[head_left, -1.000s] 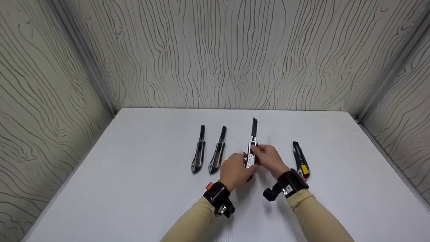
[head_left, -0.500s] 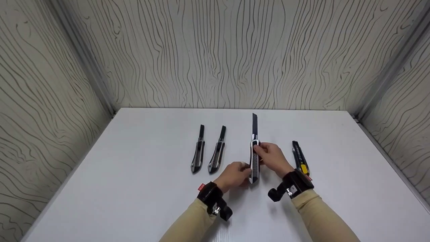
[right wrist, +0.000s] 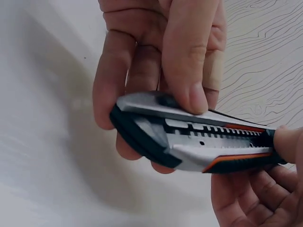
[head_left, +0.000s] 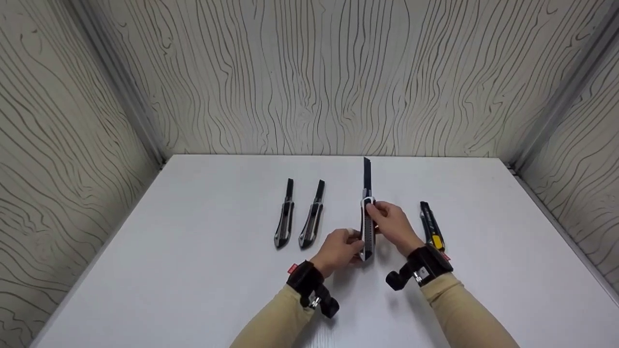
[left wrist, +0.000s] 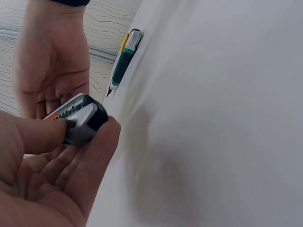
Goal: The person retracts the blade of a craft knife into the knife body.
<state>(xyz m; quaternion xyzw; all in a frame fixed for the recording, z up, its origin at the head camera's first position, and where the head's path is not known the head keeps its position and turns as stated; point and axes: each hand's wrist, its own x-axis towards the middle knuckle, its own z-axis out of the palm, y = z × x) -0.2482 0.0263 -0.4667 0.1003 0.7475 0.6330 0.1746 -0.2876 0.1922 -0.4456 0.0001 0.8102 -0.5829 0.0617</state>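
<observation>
In the head view a utility knife [head_left: 367, 229] with a long dark blade is held up over the white table, blade away from me. My right hand [head_left: 394, 227] grips its handle near the blade end, with the thumb on the black slider. At the butt end my left hand [head_left: 338, 249] pinches the handle from the side. The left wrist view shows the left thumb against the silver-and-black butt [left wrist: 85, 123] with fingers beneath. In the right wrist view the handle [right wrist: 189, 146] shows orange trim and a slotted metal track; the blade is hidden there.
Two similar utility knives, one at the left [head_left: 284, 224] and one beside it [head_left: 311, 224], lie with blades out. Right of my hands lies a black-and-yellow utility knife [head_left: 432, 224]. Wood-grain panels [head_left: 309, 77] wall in the white table [head_left: 193, 280] at the back and sides.
The knife has risen slightly, away from me, and its face has turned. My left thumb has slid off the face to the butt's side. The right hand keeps its hold; the other knives lie still.
</observation>
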